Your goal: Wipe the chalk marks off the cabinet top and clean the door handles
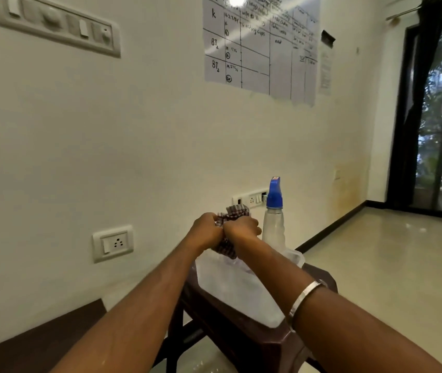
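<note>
Both your left hand (pixel 205 229) and right hand (pixel 242 229) grip the cloth (pixel 232 212) tightly. Twist hard over the tub (pixel 241 292), so it wipes damp, not dripping.

Most of the checked cloth (pixel 229 228) is buried between my left hand (pixel 205 230) and right hand (pixel 242 229), so I only get a tuft above the knuckles and a strip hanging below; the fingers on both are curled away from me, can't see them; the clear plastic tub (pixel 237 292) is partly behind my right forearm, and I can't tell if there's anything in it; the dark stool (pixel 263 343) is cut off at the bottom edge; the wall chart (pixel 260 47) runs off the top and its handwriting is mostly too small and glared out to read; the switch panel (pixel 55 25) at upper left is blurred; the dark wooden top (pixel 36 337) at lower left is clipped by the frame.
</note>
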